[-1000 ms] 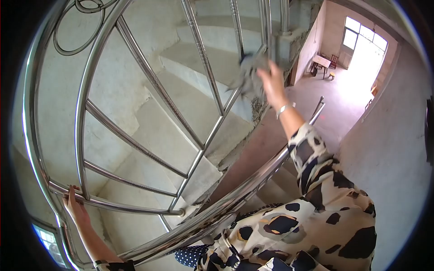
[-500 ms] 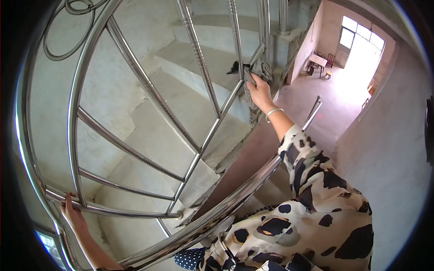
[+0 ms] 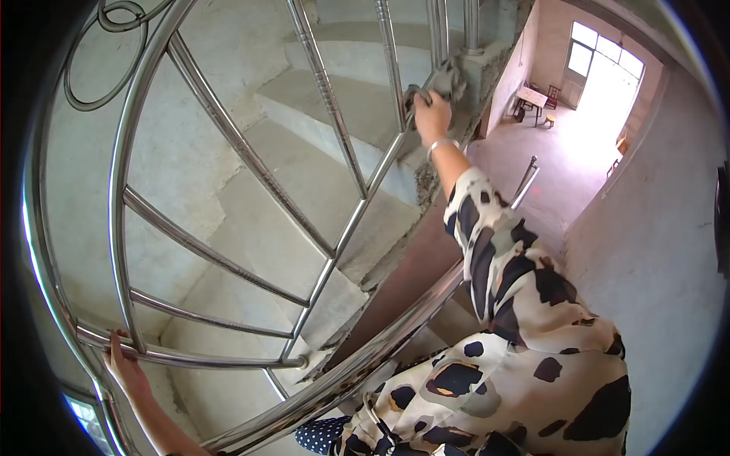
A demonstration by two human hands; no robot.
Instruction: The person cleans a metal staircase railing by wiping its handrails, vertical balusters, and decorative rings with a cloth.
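Concrete stairs (image 3: 285, 156) carry the metal railing (image 3: 347, 232), and the floor (image 3: 563, 163) below holds a table (image 3: 531, 96) and stool (image 3: 549, 119).

Single head-worn fisheye view; looks forward and steeply down. Metal stair railing (image 3: 333, 255) close by; bright doorway (image 3: 605, 97) far off, 2 o'clock.

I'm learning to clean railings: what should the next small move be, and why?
Perhaps slide the cloth down the slanting rail: the right hand holds it near that rail's upper end, and the left hand is on the curved rail.
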